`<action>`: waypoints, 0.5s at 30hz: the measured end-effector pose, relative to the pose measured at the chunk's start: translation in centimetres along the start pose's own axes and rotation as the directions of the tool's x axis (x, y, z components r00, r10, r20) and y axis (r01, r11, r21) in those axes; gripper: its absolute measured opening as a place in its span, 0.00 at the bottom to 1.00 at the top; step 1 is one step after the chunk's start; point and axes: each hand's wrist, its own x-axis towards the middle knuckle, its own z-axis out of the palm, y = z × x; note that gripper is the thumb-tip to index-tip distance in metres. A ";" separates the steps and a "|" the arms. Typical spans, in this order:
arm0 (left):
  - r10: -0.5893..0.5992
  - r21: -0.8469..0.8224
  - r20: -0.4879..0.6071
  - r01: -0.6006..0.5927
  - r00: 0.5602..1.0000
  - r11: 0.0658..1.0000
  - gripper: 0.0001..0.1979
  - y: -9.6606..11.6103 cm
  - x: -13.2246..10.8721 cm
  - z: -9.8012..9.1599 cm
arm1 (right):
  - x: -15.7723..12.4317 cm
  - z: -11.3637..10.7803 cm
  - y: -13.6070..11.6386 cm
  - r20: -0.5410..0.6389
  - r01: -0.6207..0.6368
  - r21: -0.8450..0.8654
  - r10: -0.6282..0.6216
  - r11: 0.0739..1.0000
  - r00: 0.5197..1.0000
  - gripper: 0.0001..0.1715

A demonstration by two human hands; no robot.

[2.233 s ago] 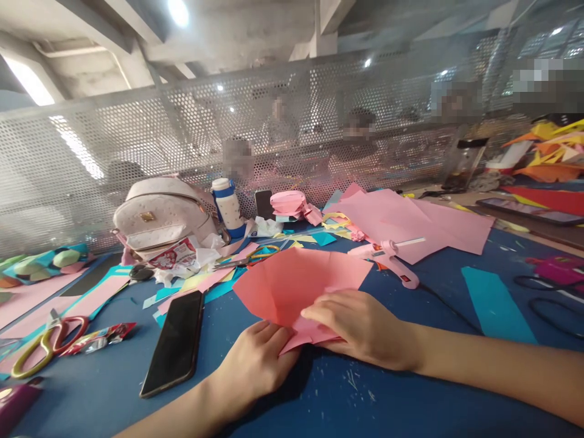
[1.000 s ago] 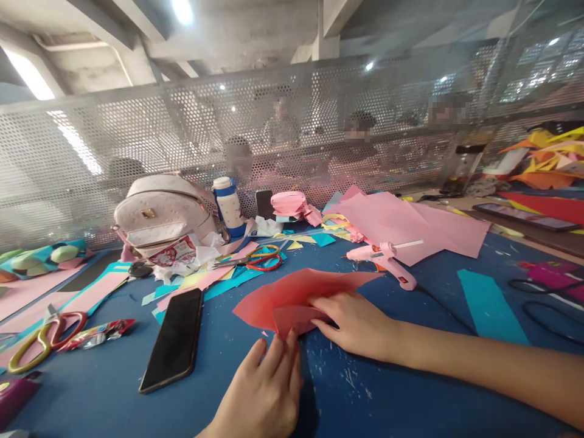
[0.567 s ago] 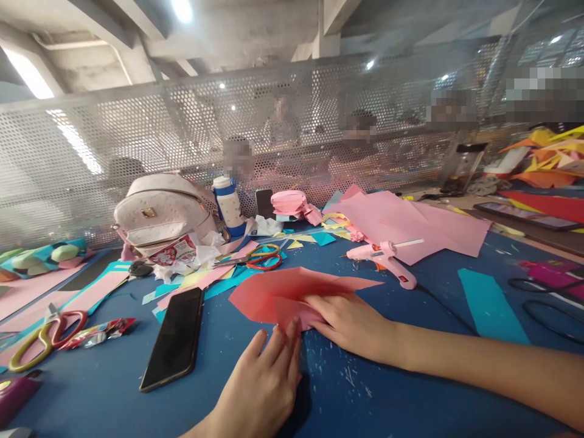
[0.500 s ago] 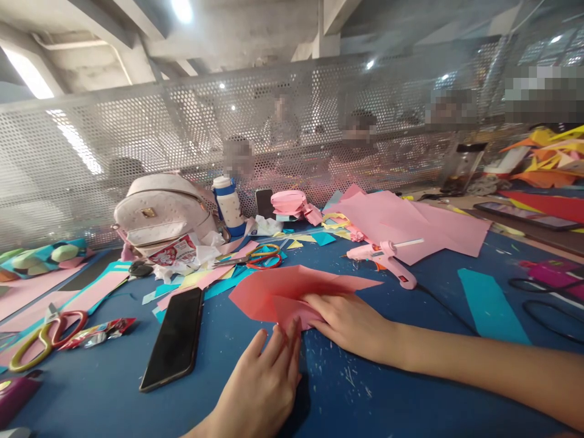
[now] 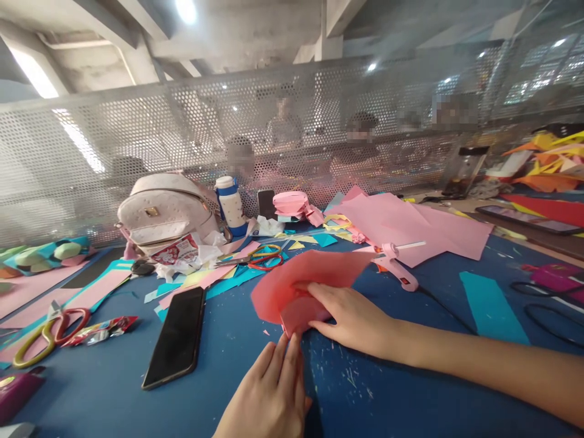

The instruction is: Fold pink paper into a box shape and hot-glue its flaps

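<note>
A sheet of pink paper [image 5: 314, 267], folded over on itself, is held just above the blue table [image 5: 219, 377]. My right hand [image 5: 347, 313] grips its folded flap between thumb and fingers from the right. At the lower corner of the fold, the fingertips of my left hand [image 5: 274, 383] pinch the paper's edge; its thumb is mostly hidden. Behind the paper's right tip lies a pink glue gun [image 5: 396, 267], partly covered by it. Left of my hands rests a dark phone [image 5: 176, 337].
Scissors [image 5: 260, 258] and paper scraps lie behind the phone, and more scissors [image 5: 52, 331] on the left. A backpack [image 5: 166, 213], a bottle [image 5: 231, 207] and pink sheets [image 5: 410, 225] stand or lie along the perforated metal screen [image 5: 191, 121]. A blue strip [image 5: 493, 307] lies right.
The pink paper has shifted right and its upper part has lifted and curled over, now covering the glue gun's nozzle. My left hand has moved slightly right and closed on the lower corner.
</note>
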 end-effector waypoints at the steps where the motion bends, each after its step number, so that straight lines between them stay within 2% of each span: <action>1: -0.002 -0.010 -0.013 0.002 1.000 1.000 0.16 0.0 0.1 0.0 | 0.2 -0.3 -0.2 0.009 0.007 0.028 -0.008 1.000 1.000 0.32; 3: -0.010 -0.028 -0.037 0.009 0.999 1.000 0.16 -0.1 0.4 0.0 | 0.8 -1.1 -0.6 0.048 0.061 0.056 -0.063 0.997 0.997 0.20; 5: -0.009 -0.039 -0.043 0.008 0.999 0.999 0.16 -0.2 0.7 -0.1 | 1.4 -1.8 -0.9 0.107 0.123 0.011 -0.124 0.992 0.987 0.06; 6: -0.006 -0.041 -0.043 0.004 0.999 0.999 0.17 -0.2 0.8 -0.2 | 1.8 -2.0 -1.0 0.139 0.141 -0.024 -0.136 0.990 0.981 0.02; 10: 0.010 -0.048 -0.050 -0.013 0.999 0.999 0.17 -0.2 1.0 -0.3 | 3.2 -2.3 -0.8 0.257 0.196 -0.093 -0.167 0.976 0.952 0.05; 13: -0.006 -0.050 -0.094 0.001 0.996 0.999 0.17 0.1 0.9 -0.2 | 4.2 -2.1 -0.6 0.294 0.284 -0.083 -0.249 0.955 0.923 0.09; 15: -0.016 -0.046 -0.129 0.011 0.991 0.999 0.17 0.3 0.7 -0.2 | 4.8 -2.1 -0.6 0.314 0.283 -0.109 -0.237 0.953 0.919 0.08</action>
